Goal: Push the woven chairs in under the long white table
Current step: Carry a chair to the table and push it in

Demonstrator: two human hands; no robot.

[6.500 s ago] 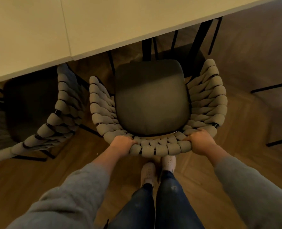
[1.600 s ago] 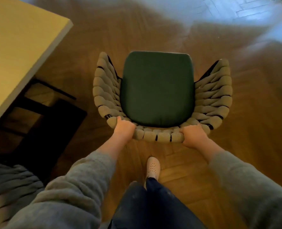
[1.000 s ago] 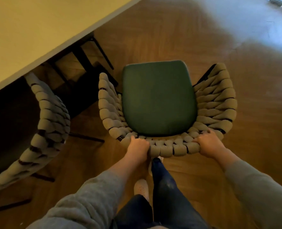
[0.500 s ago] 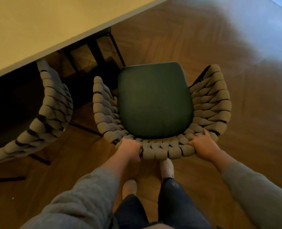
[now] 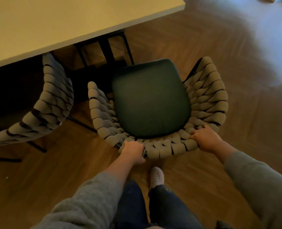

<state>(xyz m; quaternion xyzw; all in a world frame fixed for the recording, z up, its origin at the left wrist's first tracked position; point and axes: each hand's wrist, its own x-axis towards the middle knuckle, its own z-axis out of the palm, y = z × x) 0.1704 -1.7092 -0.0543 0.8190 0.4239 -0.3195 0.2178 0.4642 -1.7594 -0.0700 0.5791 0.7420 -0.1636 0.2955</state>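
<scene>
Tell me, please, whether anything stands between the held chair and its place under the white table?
Partly. The black table legs stand just ahead of the held chair, off its left front corner, under the white table. The neighbouring chair sits close on its left. Both hands, left hand and right hand, grip its backrest.

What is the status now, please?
Both hands, left and right, gripping woven chair backrest. Seat still outside white table. Black table legs just ahead.

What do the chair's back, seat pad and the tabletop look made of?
Chair back: thick grey padded straps woven over a black frame, probably fabric. Seat pad: dark green, smooth and matte, likely upholstery. Tabletop: flat, pale, matte slab, perhaps laminate; hard to confirm.
</scene>
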